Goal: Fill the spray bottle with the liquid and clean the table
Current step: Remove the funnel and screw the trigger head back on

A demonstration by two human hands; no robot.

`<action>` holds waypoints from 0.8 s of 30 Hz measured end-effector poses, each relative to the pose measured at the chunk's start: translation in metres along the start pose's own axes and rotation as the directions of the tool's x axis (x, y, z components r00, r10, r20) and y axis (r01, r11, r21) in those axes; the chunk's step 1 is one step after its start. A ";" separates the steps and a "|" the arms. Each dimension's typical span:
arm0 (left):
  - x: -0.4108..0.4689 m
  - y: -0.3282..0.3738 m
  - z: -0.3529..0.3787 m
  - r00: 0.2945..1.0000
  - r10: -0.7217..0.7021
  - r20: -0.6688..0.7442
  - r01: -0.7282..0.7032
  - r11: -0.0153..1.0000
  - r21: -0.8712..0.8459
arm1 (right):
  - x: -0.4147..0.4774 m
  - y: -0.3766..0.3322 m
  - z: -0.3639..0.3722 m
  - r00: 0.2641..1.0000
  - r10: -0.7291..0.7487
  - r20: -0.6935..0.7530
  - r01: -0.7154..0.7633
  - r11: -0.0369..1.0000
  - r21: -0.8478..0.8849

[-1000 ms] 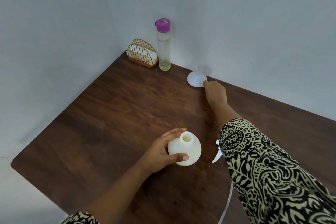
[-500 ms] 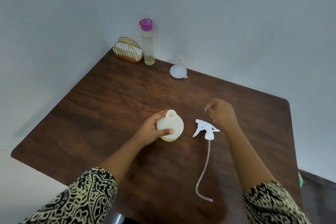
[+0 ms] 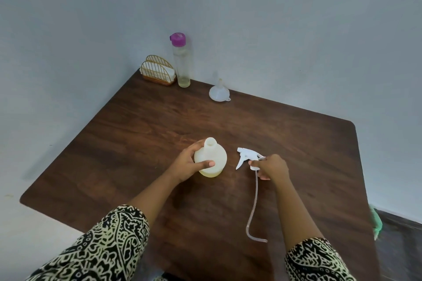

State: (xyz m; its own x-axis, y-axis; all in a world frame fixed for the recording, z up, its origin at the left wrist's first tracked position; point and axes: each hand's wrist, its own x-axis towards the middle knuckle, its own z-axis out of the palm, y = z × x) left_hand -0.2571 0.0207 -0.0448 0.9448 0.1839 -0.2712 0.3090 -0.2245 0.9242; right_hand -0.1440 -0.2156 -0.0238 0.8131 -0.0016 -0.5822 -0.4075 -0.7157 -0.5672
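A round white spray bottle (image 3: 213, 159) stands upright and uncapped in the middle of the dark wooden table (image 3: 159, 134), with pale yellow liquid at its bottom. My left hand (image 3: 187, 164) wraps around its left side. Just to its right lies the white trigger sprayer head (image 3: 247, 156) with its long clear tube (image 3: 254, 207) trailing toward me. My right hand (image 3: 270, 166) is closed on the head's collar. A white funnel (image 3: 218, 91) sits upside down at the far edge. A tall clear bottle with a purple cap (image 3: 182, 61), nearly empty, stands in the far corner.
A gold wire napkin holder (image 3: 157, 73) with white napkins stands beside the tall bottle against the wall. Walls close the table's far sides. Past the table's right edge there is dark floor and something green (image 3: 376, 221).
My right hand left the funnel at the far edge, came back toward me and closed on the sprayer head. My left hand stayed on the spray bottle. The view pulled back.
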 end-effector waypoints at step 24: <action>0.000 0.001 0.000 0.999 -0.034 -0.002 0.034 0.999 -0.009 | -0.058 -0.106 -0.081 0.843 -0.189 -0.504 0.507 -0.036 0.861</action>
State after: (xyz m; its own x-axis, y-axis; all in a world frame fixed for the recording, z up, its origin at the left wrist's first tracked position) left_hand -0.2563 0.0201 -0.0443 0.9333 0.1939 -0.3022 0.3404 -0.2098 0.9166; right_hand -0.1148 -0.1965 0.1171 0.9718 -0.2183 -0.0896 0.0690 0.6261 -0.7767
